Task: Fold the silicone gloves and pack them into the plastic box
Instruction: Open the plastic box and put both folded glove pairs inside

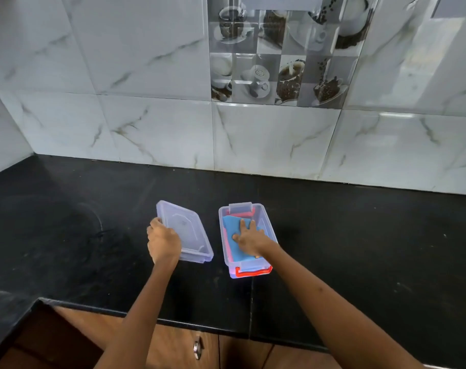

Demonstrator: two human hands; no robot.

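Right hand (249,239) lies flat, fingers spread, pressing the blue glove (233,235) down inside the clear box (266,222), mid-bench (359,235). A pink glove (224,243) peeks along the box's left wall. Left hand (162,242) grips the lid (188,230) by its near-left edge, just beside the box. Bare black bench stretches wide on both sides.
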